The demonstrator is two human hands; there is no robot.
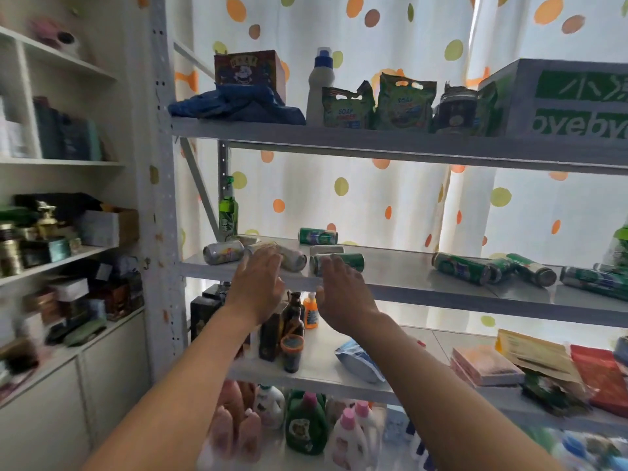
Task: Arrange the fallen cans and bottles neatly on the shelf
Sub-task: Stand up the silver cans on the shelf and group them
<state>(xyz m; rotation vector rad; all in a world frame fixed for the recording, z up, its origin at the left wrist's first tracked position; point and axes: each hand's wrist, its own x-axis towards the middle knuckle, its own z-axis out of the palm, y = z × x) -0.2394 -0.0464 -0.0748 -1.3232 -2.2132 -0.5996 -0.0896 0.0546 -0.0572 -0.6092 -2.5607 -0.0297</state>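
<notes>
Hands are reaching up to the middle shelf [424,290] now, both of them, fingers straight and relaxed, gripping nothing. The left hand [260,283] is hovering at the shelf's near edge with its fingertips over a pale can [292,258] lying on its side; whether they are touching it, I cannot tell. Just left of that hand a silver can [222,252] is lying toppled, close to the shelf's left end. The right hand [343,294] is coming in beside it, its fingertips at a fallen green can [339,261] that is lying across the shelf directly beyond them. Farther back, another green can [317,236] is lying on its side, and a green bottle [228,212] is standing upright in the far left corner against the metal upright. Well to the right of both hands, a cluster of green cans [462,268] is sprawling on the shelf, tipped over at different angles, with more green cylinders running off toward the right edge.

On the shelf above, a white bottle with a blue cap [319,86] is standing between a blue cloth [234,105] and green soap packets [377,103]. Below the hands, dark bottles [292,321] and an orange bottle [311,311] are standing on the lower shelf. A dotted curtain [373,198] is hanging behind everything.
</notes>
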